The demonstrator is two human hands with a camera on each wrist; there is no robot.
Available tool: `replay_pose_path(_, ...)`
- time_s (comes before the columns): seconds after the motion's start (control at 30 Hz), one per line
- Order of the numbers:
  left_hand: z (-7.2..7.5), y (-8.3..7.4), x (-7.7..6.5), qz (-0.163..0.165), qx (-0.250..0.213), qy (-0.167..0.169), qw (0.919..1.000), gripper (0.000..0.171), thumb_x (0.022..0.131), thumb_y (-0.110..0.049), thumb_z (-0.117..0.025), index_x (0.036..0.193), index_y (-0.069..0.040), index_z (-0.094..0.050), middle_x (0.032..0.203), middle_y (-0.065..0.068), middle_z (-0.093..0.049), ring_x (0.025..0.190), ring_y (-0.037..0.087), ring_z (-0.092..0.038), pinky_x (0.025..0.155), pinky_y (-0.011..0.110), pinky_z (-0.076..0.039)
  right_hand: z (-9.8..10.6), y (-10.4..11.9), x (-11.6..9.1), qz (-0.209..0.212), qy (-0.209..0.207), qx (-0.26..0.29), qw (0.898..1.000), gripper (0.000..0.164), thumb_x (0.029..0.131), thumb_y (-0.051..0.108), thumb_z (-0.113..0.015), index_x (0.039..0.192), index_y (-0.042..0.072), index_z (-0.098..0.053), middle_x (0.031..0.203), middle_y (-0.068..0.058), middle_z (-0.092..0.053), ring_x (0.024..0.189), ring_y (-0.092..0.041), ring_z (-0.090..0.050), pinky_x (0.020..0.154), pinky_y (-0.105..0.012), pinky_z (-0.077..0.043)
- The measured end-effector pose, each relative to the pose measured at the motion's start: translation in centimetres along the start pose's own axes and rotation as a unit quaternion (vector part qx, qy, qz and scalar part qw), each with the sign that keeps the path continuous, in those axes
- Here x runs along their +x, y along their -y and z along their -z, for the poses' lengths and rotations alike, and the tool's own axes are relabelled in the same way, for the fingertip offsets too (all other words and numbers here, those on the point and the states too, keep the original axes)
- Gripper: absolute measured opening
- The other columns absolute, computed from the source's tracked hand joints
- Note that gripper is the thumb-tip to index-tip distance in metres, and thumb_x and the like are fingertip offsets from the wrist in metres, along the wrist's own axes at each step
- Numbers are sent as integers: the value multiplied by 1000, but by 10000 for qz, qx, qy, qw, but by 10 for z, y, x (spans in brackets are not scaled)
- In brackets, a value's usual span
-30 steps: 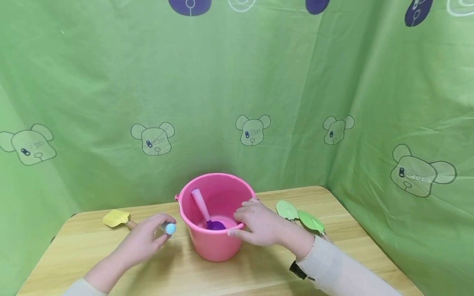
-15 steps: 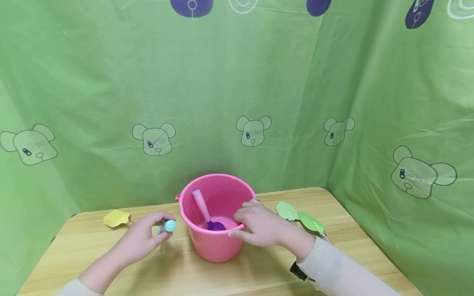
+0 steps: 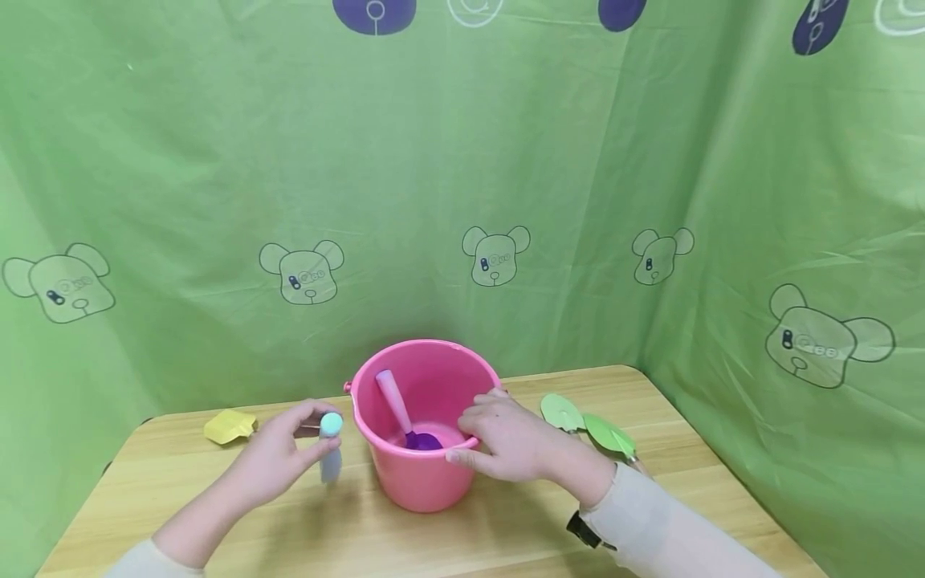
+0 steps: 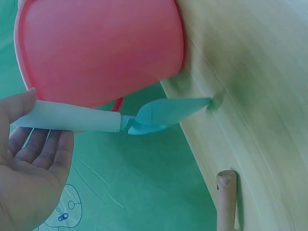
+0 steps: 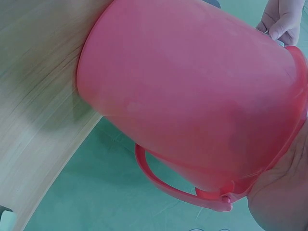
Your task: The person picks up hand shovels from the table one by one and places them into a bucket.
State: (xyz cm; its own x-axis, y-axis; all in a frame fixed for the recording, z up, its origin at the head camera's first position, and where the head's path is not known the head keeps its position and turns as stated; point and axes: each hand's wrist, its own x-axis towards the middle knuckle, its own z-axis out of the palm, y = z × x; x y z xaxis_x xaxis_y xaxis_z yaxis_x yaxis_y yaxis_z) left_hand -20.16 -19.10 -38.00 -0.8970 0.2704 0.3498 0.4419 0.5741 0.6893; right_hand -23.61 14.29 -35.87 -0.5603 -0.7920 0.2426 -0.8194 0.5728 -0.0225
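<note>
Between thumb and fingers, my left hand (image 3: 278,453) holds a light blue toy trowel (image 4: 77,115) by the top of its handle. Its blade (image 4: 168,110) points down, the tip close to the table; I cannot tell if they touch. A pink bucket (image 3: 422,486) stands upright just right of that hand. My right hand (image 3: 506,437) grips the bucket's near right rim, thumb outside and fingers over the inside. Inside the bucket, a toy scoop with a pink handle (image 3: 393,395) and purple head (image 3: 422,441) leans on the wall.
On the wooden table (image 3: 173,482), a yellow toy shovel (image 3: 229,426) lies at the back left. Two green toy shovels, one round (image 3: 560,412) and one leaf-shaped (image 3: 609,434), lie right of the bucket, partly behind my forearm. Green curtains (image 3: 405,185) close in the back and sides.
My left hand has turned the light blue trowel from a slant to upright, its handle end rising slightly. My right hand, the bucket and the scoop inside stay in place.
</note>
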Motion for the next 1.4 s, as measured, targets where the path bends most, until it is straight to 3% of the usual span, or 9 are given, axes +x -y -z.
replay_pose_path(0.43,2,-2,4,427,-449,70,9981,33,83,-30,-67,111,-18,-54,102,1,-62,96,18,-60,82,35,-49,-1,-1,0,-3,-12,-23,10000,47,90,65,-32,67,25,-41,61,12,-36,70,-9,-35,77,-30,-29)
replay_pose_path(1.1,10,-3,4,398,-775,32,9962,35,84,-34,-65,111,-15,-53,105,3,-61,99,16,-58,87,32,-47,-2,-1,-1,-2,10,-66,10000,45,91,64,-32,67,26,-40,61,12,-36,69,-9,-34,76,-29,-29)
replay_pose_path(1.2,14,-6,6,571,-854,161,9946,35,84,-36,-65,112,-18,-53,106,3,-61,99,17,-58,69,36,-52,-1,-1,0,10,13,-63,10000,45,91,64,-32,67,27,-40,62,12,-37,70,-9,-35,76,-29,-30)
replay_pose_path(1.3,20,-12,8,813,-966,269,9916,36,84,-38,-65,113,-22,-51,108,3,-60,98,19,-59,49,37,-49,-1,0,0,13,18,-53,10000,45,91,64,-31,68,27,-40,62,13,-37,70,-8,-35,76,-29,-31)
replay_pose_path(1.4,27,-19,11,938,-1089,282,9892,37,84,-38,-65,114,-24,-50,109,4,-60,99,22,-58,44,40,-48,-1,0,-1,1,25,-54,10000,45,91,64,-31,68,27,-40,63,13,-38,70,-8,-35,77,-29,-31)
